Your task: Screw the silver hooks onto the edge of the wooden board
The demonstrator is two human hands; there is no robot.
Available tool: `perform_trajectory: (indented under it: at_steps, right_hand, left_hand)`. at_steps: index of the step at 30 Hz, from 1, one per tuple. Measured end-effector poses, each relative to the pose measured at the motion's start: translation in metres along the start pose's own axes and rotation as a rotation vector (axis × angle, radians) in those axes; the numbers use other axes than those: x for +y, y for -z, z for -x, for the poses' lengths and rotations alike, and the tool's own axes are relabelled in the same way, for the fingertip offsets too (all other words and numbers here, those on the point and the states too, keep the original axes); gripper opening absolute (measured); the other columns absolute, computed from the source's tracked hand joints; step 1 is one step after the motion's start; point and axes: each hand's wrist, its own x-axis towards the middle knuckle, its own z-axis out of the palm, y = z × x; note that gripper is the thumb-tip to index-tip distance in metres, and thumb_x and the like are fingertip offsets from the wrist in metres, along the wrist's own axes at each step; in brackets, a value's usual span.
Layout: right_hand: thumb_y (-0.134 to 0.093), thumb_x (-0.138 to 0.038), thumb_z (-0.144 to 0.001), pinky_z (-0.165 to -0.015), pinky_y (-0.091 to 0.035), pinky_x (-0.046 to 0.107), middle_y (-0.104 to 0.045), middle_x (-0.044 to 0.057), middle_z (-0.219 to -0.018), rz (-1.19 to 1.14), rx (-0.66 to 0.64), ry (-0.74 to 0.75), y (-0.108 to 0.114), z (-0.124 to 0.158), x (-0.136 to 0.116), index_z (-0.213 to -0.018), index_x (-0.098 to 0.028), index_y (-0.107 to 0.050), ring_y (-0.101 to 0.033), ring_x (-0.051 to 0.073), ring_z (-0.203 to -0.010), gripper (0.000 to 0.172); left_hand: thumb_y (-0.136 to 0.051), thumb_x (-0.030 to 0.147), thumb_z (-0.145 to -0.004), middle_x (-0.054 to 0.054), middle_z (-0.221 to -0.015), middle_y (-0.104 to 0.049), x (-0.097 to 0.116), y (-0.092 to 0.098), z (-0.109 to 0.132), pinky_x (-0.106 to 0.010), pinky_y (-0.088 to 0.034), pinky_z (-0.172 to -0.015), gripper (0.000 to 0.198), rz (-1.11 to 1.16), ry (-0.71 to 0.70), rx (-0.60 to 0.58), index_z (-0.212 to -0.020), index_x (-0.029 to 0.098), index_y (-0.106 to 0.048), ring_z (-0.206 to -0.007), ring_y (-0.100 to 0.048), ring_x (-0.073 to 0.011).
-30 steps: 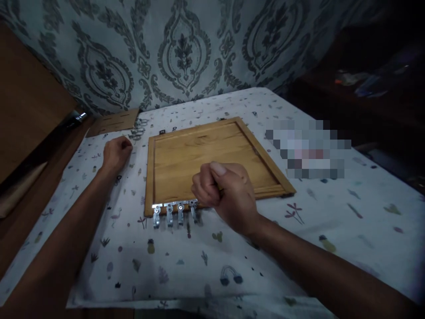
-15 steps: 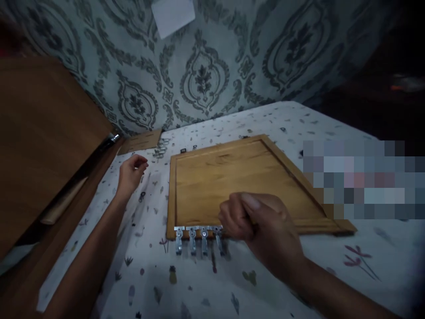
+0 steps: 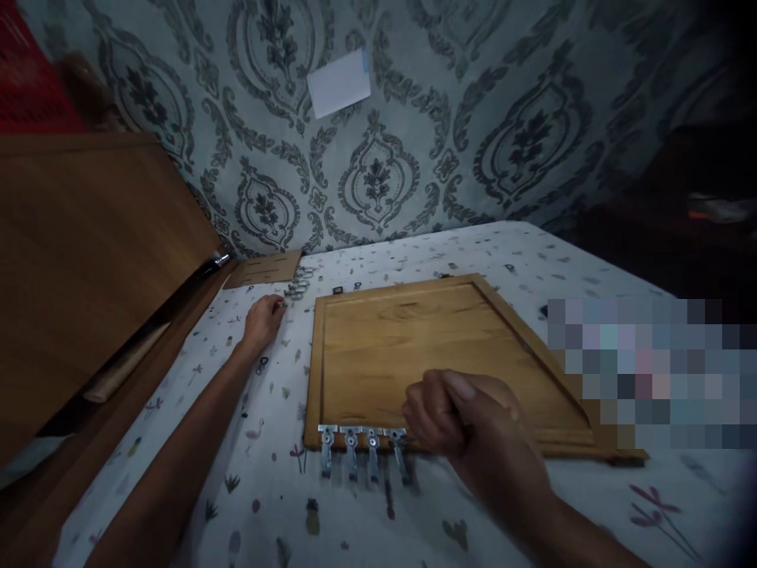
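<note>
A flat wooden board [image 3: 390,347] with a raised border lies on the patterned cloth. Along its near edge, at the left, sits a row of several silver metal hooks [image 3: 373,442] that stick out past the board. My right hand [image 3: 473,418] is closed in a fist over that edge, just right of the hooks; what its fingers hold, if anything, is hidden. To the board's left, my left hand [image 3: 263,323] has its fingertips pressed together beside a small pile of metal pieces [image 3: 299,284]. Whatever lies between those fingertips is too small to make out.
Brown cardboard with slits [image 3: 263,270] lies behind the metal pile. A large wooden cabinet or box [image 3: 100,260] stands along the left, and a patterned wall [image 3: 378,181] with a white paper [image 3: 339,83] rises at the back. Something pixelated covers the right side.
My left hand has reached forward and right to the metal pile, its fingers closing together. My right hand stays over the board's near edge. The camera view has tilted up slightly.
</note>
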Motion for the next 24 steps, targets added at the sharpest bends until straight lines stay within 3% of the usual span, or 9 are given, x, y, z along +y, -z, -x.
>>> perform_trajectory:
  at_steps: [7,14,16,19,24]
  right_hand:
    - [-0.053,-0.044,-0.092,-0.039,-0.018,0.021,-0.026,-0.006,-0.043,0.027,-0.001,0.011,-0.001,0.001,-0.002,-0.049,-0.019,-0.034,-0.021,0.006,-0.040,0.053]
    - [-0.060,-0.042,-0.088,-0.039,-0.020,0.020,-0.028,-0.006,-0.041,-0.048,0.007,0.041,-0.003,0.000,-0.003,-0.046,-0.018,-0.035,-0.025,0.005,-0.038,0.054]
    - [-0.060,-0.041,-0.088,-0.039,-0.020,0.020,-0.028,-0.006,-0.042,-0.060,0.000,0.038,-0.003,0.000,-0.003,-0.047,-0.018,-0.036,-0.025,0.005,-0.038,0.053]
    - [-0.061,-0.039,-0.088,-0.039,-0.020,0.020,-0.028,-0.007,-0.043,-0.066,-0.003,0.041,-0.003,-0.001,-0.004,-0.047,-0.018,-0.037,-0.025,0.005,-0.038,0.052]
    - [-0.057,-0.039,-0.091,-0.040,-0.021,0.021,-0.029,-0.006,-0.043,-0.016,-0.003,0.081,-0.001,0.000,-0.004,-0.048,-0.018,-0.039,-0.026,0.005,-0.039,0.051]
  left_hand:
    - [-0.059,0.035,-0.093,-0.010,-0.123,-0.060,0.014,0.007,-0.002,-0.044,-0.055,-0.090,0.035,0.006,0.009,-0.023,-0.122,0.016,-0.058,-0.106,-0.062,-0.0226]
    - [-0.059,0.035,-0.093,-0.009,-0.112,-0.063,0.031,0.014,0.020,-0.039,-0.057,-0.082,0.031,0.302,0.107,-0.068,-0.115,0.014,-0.060,-0.096,-0.064,-0.0194]
    - [-0.060,0.034,-0.093,-0.004,-0.093,-0.065,0.042,0.017,0.030,-0.029,-0.055,-0.066,0.024,0.440,0.121,-0.129,-0.103,0.012,-0.062,-0.075,-0.062,-0.0132]
    - [-0.068,0.030,-0.079,0.000,-0.067,-0.062,0.065,0.024,0.050,-0.019,-0.040,-0.045,0.018,0.649,0.098,-0.222,-0.085,0.013,-0.063,-0.054,-0.055,-0.0094]
    - [-0.075,0.034,-0.065,-0.003,-0.067,-0.068,0.103,0.035,0.082,-0.021,-0.047,-0.050,0.033,0.859,0.046,-0.379,-0.090,0.012,-0.072,-0.059,-0.061,-0.0130]
